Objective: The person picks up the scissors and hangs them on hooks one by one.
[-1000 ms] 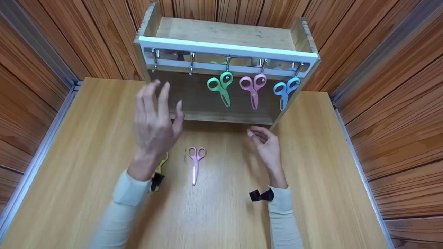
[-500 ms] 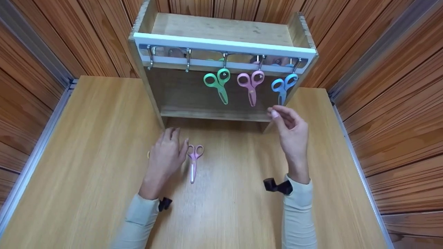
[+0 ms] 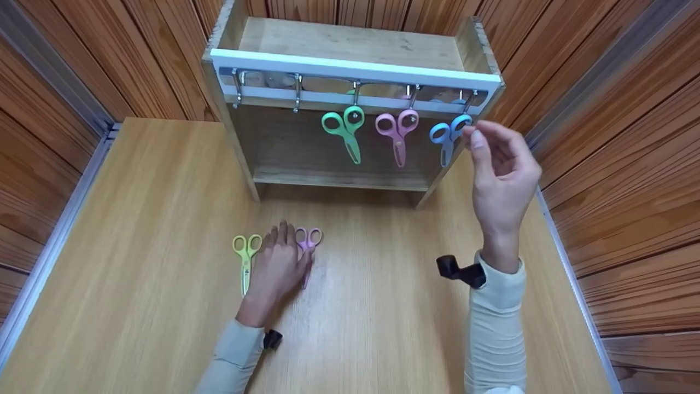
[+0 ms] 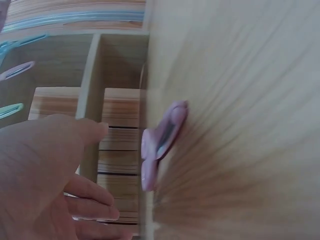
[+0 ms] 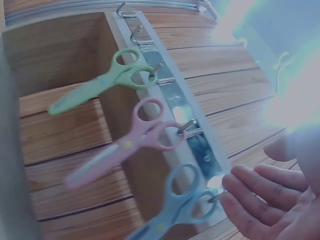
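Note:
In the head view my left hand (image 3: 279, 268) is low over the table, between yellow scissors (image 3: 245, 262) and pink-purple scissors (image 3: 309, 237), partly covering the latter. The left wrist view shows its fingers extended and apart from the pink-purple scissors (image 4: 164, 137). My right hand (image 3: 503, 169) is raised at the rack's right end, fingers loosely bent. Its fingertips are right at the loop of blue scissors (image 5: 187, 200) that hang on the end hook, and the thumb stands away from the fingers. Pink scissors (image 3: 399, 137) and green scissors (image 3: 345, 133) hang from hooks beside the blue ones.
A wooden shelf (image 3: 350, 46) stands at the back of the table (image 3: 372, 317), with a white hook rail (image 3: 355, 64) along its front. Two hooks at the left carry nothing. Wood-panelled walls (image 3: 629, 180) enclose the table at the back and sides.
My left hand has come down from near the shelf to the scissors on the table. My right hand has moved up and right to the blue scissors. The hanging scissors stay on their hooks.

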`<act>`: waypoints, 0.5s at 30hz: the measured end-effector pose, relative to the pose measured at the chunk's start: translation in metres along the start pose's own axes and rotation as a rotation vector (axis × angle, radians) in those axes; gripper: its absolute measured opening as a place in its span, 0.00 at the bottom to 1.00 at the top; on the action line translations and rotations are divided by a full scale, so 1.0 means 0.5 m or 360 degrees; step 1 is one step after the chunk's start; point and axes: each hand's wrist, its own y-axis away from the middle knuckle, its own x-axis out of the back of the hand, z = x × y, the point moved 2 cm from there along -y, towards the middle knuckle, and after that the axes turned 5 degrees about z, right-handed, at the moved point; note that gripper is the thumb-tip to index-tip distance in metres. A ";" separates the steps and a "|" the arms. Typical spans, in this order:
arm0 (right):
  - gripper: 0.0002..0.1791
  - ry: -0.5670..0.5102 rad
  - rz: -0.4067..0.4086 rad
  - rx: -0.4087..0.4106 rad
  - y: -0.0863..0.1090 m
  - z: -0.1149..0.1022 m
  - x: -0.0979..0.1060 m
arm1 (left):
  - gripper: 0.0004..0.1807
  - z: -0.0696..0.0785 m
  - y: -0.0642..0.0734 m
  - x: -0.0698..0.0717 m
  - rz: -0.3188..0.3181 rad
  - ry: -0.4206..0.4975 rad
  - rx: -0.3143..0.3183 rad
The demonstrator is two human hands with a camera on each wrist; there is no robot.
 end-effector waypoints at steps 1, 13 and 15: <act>0.11 0.0017 0.0022 0.0028 -0.007 -0.006 -0.002 | 0.38 0.002 0.002 -0.004 -0.0007 0.0003 0.0001; 0.13 0.0384 0.0115 0.0221 -0.126 -0.041 -0.030 | 0.43 0.021 0.025 -0.045 0.0079 0.0035 0.0052; 0.15 0.0463 0.0077 0.0263 -0.148 -0.034 -0.035 | 0.44 0.023 0.023 -0.046 0.0080 0.0030 0.0069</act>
